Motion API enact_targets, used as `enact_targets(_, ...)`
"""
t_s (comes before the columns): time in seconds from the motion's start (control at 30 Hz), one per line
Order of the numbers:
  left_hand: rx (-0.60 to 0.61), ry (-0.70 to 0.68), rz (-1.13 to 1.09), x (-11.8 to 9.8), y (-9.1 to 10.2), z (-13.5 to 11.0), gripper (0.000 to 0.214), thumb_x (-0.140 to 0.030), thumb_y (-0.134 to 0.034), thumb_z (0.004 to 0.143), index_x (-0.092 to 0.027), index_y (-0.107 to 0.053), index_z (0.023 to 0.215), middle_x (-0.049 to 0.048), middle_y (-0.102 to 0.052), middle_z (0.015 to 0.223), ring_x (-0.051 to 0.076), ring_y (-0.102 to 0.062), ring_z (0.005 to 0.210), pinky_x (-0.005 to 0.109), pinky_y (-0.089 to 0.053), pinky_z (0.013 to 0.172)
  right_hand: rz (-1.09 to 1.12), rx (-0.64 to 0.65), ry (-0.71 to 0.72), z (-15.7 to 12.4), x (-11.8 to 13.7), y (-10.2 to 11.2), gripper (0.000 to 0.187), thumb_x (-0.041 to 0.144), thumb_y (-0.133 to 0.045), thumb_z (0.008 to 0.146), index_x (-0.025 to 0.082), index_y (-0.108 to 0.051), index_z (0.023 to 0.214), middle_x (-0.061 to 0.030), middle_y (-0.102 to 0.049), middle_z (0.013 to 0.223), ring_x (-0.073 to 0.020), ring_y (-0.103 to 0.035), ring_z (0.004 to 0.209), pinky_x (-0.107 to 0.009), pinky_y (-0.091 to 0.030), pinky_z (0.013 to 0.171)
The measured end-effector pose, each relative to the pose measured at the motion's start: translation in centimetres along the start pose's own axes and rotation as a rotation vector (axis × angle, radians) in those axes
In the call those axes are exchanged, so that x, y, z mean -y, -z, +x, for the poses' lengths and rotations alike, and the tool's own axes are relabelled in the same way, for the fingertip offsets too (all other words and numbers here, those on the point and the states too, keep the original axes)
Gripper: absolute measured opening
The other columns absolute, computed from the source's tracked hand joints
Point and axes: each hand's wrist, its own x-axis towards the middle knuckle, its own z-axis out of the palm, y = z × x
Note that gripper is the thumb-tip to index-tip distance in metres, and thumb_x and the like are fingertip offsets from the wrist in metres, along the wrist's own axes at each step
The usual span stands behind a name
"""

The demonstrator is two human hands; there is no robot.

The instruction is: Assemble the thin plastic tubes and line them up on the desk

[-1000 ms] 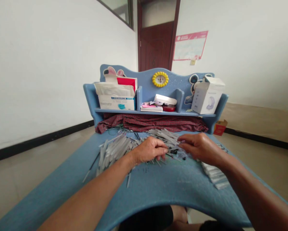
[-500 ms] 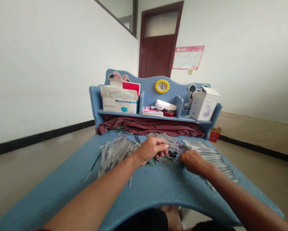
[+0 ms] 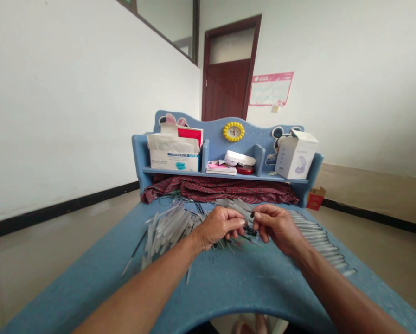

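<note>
At left, one heap of clear sleeves [image 3: 171, 228], too tangled to count, lies on one blue table [image 3: 252, 283]. Beside it, the left hand [image 3: 220, 226] has curled fingers; whether they grip anything, I cannot tell. Rightward, the right hand [image 3: 273, 226] pinches one small black cap [image 3: 252, 215], beside one row of filled sleeves [image 3: 321, 241], at least ten.
</note>
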Motion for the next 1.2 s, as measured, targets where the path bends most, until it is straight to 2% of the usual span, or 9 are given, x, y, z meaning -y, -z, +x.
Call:
enact_targets(0.13,-0.011,0.014,-0.043,0.0,0.0,0.0,0.024,-0.033,-0.059,0.072,-0.009,-0.065,0.073,0.0030,-0.060,0.062,0.007,-0.050,0.049,0.016,-0.033,0.042,0.141,0.008,-0.016,0.4,-1.1,-0.5,0.023,0.031,-0.073,0.066,0.014,-0.063,0.079,-0.0005,-0.064,0.054,-0.0073,-0.047,0.029,-0.016,-0.032,0.028)
enact_targets(0.33,-0.005,0.049,-0.151,0.4,0.1,0.1,0.023,-0.032,-0.061,0.071,-0.010,-0.065,0.074,0.0025,-0.060,0.062,0.006,-0.049,0.048,0.015,-0.032,0.041,0.206,0.015,-0.015,0.7,-2.0,-0.7,0.023,0.030,-0.074,0.067,0.015,-0.063,0.081,-0.0007,-0.065,0.054,-0.0080,-0.048,0.029,-0.016,-0.033,0.027)
enact_targets(0.57,-0.003,0.059,-0.180,0.8,0.0,0.3,0.022,-0.032,-0.061,0.072,-0.010,-0.064,0.072,0.0023,-0.060,0.062,0.007,-0.050,0.048,0.016,-0.032,0.041,0.219,0.018,-0.021,0.8,-2.6,-0.9,0.022,0.029,-0.073,0.068,0.015,-0.064,0.082,-0.0003,-0.064,0.053,-0.0080,-0.048,0.029,-0.015,-0.033,0.027)
enact_targets(0.87,0.022,0.117,-0.112,0.6,-0.6,0.3,0.023,-0.033,-0.059,0.074,-0.011,-0.062,0.067,0.0008,-0.058,0.058,0.006,-0.048,0.046,0.016,-0.030,0.040,0.247,0.019,-0.032,0.3,-3.1,-0.7,0.022,0.029,-0.073,0.068,0.014,-0.064,0.082,0.0007,-0.063,0.051,-0.0077,-0.048,0.028,-0.015,-0.033,0.026)
enact_targets(1.2,0.075,0.131,-0.133,0.9,-0.7,0.5,0.022,-0.032,-0.059,0.075,-0.011,-0.063,0.071,0.0017,-0.060,0.060,0.006,-0.049,0.047,0.016,-0.030,0.040,0.199,0.052,-0.032,-0.1,-2.9,-0.2,0.023,0.032,-0.071,0.071,0.014,-0.062,0.083,-0.0002,-0.063,0.050,-0.0082,-0.048,0.028,-0.015,-0.034,0.026)
